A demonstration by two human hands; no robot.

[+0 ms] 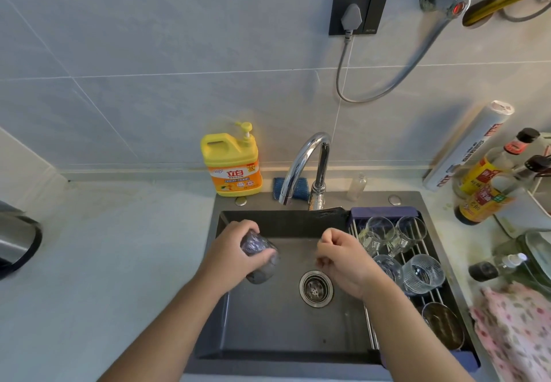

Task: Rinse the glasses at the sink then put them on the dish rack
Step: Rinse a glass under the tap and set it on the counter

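A ribbed clear glass [262,272], half hidden by fingers, is being gripped by the left hand [235,250] at ten o'clock of the round steel drain [316,288]; the right hand [346,262] is being clenched, empty.

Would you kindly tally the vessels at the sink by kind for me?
Glass gripped in the left hand: 1
Glasses on the dish rack: 4
Steel cup on the dish rack: 1
Total: 6
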